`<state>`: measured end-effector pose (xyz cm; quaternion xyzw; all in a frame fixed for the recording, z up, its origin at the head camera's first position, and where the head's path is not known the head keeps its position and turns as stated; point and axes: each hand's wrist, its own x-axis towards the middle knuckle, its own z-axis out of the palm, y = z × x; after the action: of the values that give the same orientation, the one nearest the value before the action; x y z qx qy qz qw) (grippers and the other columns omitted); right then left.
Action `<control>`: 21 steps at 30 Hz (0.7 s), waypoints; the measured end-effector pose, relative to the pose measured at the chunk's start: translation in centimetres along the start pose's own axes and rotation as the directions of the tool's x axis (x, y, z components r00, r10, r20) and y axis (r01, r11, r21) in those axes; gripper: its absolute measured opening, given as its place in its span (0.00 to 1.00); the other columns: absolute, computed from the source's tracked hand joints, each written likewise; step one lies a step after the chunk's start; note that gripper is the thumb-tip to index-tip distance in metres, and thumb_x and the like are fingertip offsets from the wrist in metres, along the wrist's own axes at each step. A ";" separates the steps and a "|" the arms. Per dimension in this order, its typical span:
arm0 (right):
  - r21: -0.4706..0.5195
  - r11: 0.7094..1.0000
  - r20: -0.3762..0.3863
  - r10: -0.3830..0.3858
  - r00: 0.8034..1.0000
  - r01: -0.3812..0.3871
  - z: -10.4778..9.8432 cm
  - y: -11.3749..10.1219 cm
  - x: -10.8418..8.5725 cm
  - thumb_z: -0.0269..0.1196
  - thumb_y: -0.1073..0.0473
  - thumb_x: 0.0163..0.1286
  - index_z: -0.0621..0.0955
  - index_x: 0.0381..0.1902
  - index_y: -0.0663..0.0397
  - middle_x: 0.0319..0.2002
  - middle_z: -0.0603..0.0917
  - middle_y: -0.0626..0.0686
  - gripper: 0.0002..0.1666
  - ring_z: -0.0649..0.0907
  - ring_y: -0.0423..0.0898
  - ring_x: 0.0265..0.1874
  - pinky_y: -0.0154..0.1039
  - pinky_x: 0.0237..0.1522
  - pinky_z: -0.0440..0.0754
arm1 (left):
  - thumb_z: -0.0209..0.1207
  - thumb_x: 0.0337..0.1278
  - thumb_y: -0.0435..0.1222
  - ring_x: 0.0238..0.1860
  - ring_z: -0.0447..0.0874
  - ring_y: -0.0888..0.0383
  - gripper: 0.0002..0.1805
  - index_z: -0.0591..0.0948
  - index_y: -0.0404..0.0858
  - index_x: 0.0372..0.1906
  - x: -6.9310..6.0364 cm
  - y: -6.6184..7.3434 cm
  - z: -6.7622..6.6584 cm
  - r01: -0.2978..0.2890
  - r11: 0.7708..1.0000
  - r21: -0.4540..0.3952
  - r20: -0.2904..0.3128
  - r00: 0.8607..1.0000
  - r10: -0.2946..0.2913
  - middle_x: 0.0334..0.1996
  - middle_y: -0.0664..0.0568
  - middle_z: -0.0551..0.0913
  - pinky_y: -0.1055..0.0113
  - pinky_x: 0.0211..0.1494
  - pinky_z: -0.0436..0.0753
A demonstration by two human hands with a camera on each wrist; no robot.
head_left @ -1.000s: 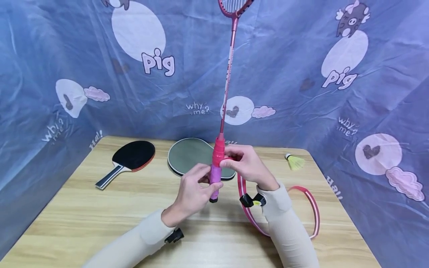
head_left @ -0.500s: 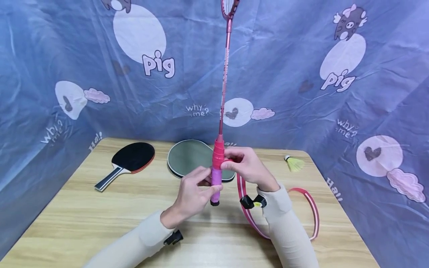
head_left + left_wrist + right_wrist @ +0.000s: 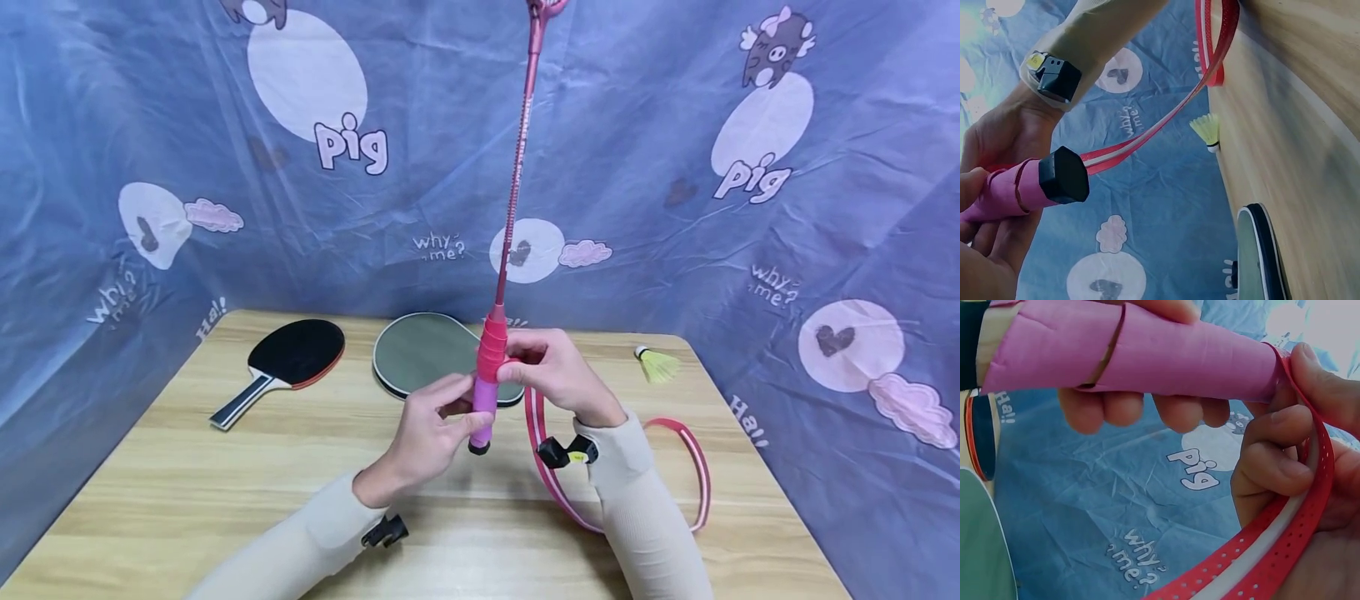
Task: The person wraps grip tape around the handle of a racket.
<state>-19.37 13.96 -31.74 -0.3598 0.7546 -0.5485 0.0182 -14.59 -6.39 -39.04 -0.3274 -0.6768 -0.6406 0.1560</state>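
Observation:
In the head view a badminton racket (image 3: 517, 167) stands nearly upright above the table, its top cut off by the frame. My left hand (image 3: 420, 433) grips the lower, purple part of its handle (image 3: 483, 404) between thumb and fingers. Red grip tape (image 3: 492, 346) is wound round the upper handle. My right hand (image 3: 551, 375) pinches the tape where it leaves the handle. From there the loose perforated tape strip (image 3: 1260, 550), with a white middle stripe, hangs down and loops on the table. The left wrist view shows the handle's black butt cap (image 3: 1065, 175).
A black table tennis bat (image 3: 296, 354) lies at the left of the wooden table (image 3: 300, 492). Behind the hands is a flat green thing with a white rim (image 3: 420, 354). A yellow shuttlecock (image 3: 658, 364) lies back right. Blue printed cloth (image 3: 187, 100) encloses the table's back and sides.
The racket has turned about its length, so its head shows narrower. Its top swung left, then right. The red winding reaches slightly lower on the handle. Both hands keep nearly the same place.

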 end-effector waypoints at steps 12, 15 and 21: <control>0.057 0.998 0.030 -0.018 0.999 0.017 -0.3 -0.4 -0.4 0.72 0.58 0.64 0.83 0.47 0.75 0.39 0.88 0.40 0.23 0.84 0.36 0.34 0.32 0.36 0.85 | 0.60 0.64 0.23 0.48 0.86 0.65 0.18 0.79 0.23 0.57 0.3 0.4 -0.6 0.091 0.978 -0.189 0.196 0.979 -0.053 0.47 0.29 0.85 0.66 0.52 0.88; 0.069 0.997 0.030 -0.020 0.999 0.018 -0.2 -0.4 -0.5 0.72 0.55 0.63 0.84 0.46 0.74 0.38 0.87 0.41 0.25 0.83 0.37 0.33 0.31 0.35 0.84 | 0.59 0.64 0.24 0.50 0.86 0.66 0.17 0.79 0.23 0.57 0.2 0.4 -0.6 0.119 0.969 -0.218 0.223 0.972 -0.069 0.48 0.28 0.85 0.65 0.53 0.88; 0.072 0.997 0.043 -0.040 0.998 0.037 -0.4 -0.4 -0.5 0.72 0.55 0.62 0.83 0.45 0.75 0.37 0.87 0.41 0.25 0.83 0.36 0.33 0.31 0.34 0.84 | 0.57 0.66 0.24 0.50 0.88 0.61 0.21 0.74 0.20 0.62 0.4 0.3 -1.0 0.150 0.938 -0.313 0.305 0.951 -0.050 0.52 0.22 0.81 0.61 0.56 0.88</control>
<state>-18.94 14.49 -31.46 -0.3855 0.7270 -0.5670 0.0371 -14.89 -7.30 -38.45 -0.4050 -0.5905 -0.6972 -0.0365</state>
